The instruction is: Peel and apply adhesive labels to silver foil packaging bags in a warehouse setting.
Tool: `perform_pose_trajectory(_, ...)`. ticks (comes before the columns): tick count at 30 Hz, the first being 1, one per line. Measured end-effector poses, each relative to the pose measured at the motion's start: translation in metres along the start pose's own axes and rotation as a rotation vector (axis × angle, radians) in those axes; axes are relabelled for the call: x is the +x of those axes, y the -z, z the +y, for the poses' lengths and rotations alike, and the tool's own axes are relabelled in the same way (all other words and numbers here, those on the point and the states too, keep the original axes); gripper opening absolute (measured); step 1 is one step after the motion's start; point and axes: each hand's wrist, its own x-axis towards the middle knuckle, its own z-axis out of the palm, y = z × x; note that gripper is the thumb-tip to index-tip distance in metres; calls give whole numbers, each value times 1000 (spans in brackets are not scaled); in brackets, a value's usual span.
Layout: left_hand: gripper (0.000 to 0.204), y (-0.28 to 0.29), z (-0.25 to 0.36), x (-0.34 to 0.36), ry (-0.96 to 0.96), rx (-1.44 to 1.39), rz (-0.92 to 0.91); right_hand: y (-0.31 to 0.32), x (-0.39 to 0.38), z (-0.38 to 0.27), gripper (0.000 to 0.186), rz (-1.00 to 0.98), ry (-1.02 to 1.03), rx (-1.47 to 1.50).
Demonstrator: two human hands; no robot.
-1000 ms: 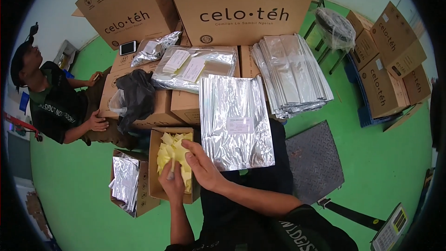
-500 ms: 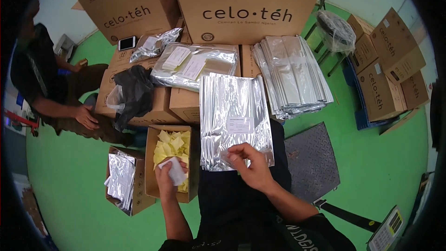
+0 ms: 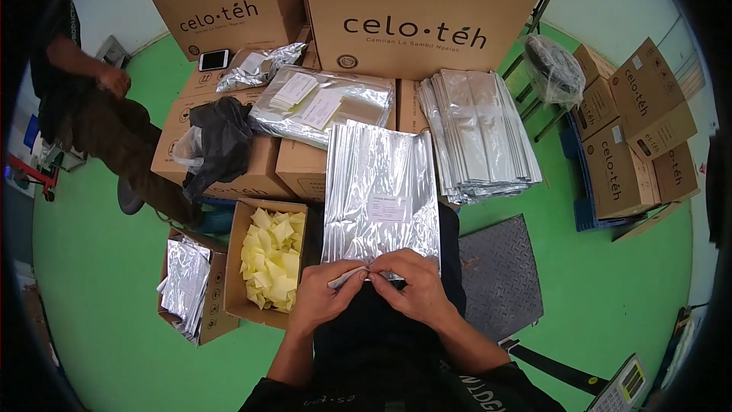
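A stack of silver foil pouches [image 3: 381, 191] lies on my lap and the boxes ahead, a white label on the top one. My left hand [image 3: 326, 294] and my right hand [image 3: 412, 286] meet at the pouch's near edge and pinch a small white slip [image 3: 352, 275] between their fingertips. Just left of my left hand stands an open cardboard box of yellow sachets [image 3: 273, 259].
A second pile of foil pouches [image 3: 480, 133] lies to the right. A clear bag of labels [image 3: 320, 107], a black bag [image 3: 217, 141] and a phone [image 3: 213, 59] rest on cardboard boxes. Another person [image 3: 99, 122] stands at left. A box of foil bags [image 3: 185, 282] and a floor scale platform [image 3: 499, 275] flank me.
My left hand has left the box of yellow sachets and joined my right hand at the pouch's near edge. The person at left has stood up and moved back.
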Motion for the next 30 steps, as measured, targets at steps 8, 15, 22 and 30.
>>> perform_pose_trajectory(8, 13, 3, -2, 1, -82, 84, -65, 15, 5, 7, 13, -194, 30, -11)
perform_pose_trajectory(15, 16, 23, -5, 5, 86, -44, -394, 12, -1, 7, 12, -271, -41, 77)
perform_pose_trajectory(22, 16, 16, 2, 3, -91, 169, -313, 11, -1, 5, 14, -256, -112, 72)
perform_pose_trajectory(30, 11, 8, 10, 2, -309, 346, -163, -4, -6, 3, 15, -66, -63, 25)
